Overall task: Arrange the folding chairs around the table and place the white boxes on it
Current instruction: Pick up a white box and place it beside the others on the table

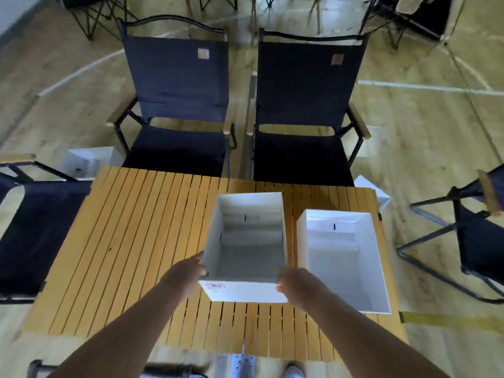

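An open white box (pixel 246 255) with a pink label sits at the middle of the slatted wooden table (pixel 131 241). My left hand (pixel 188 274) grips its near left corner and my right hand (pixel 297 285) grips its near right corner. A second open white box (pixel 346 260) stands on the table just to the right. Two dark folding chairs (pixel 180 105) (pixel 308 110) face the table's far side. Another folding chair (pixel 35 227) is at the left end and one (pixel 480 236) at the right end.
One white box (pixel 87 159) lies on the floor beyond the table's far left corner, and another white box (pixel 373 189) by the far right corner. More folded chairs (pixel 420 15) stand at the back of the wooden floor.
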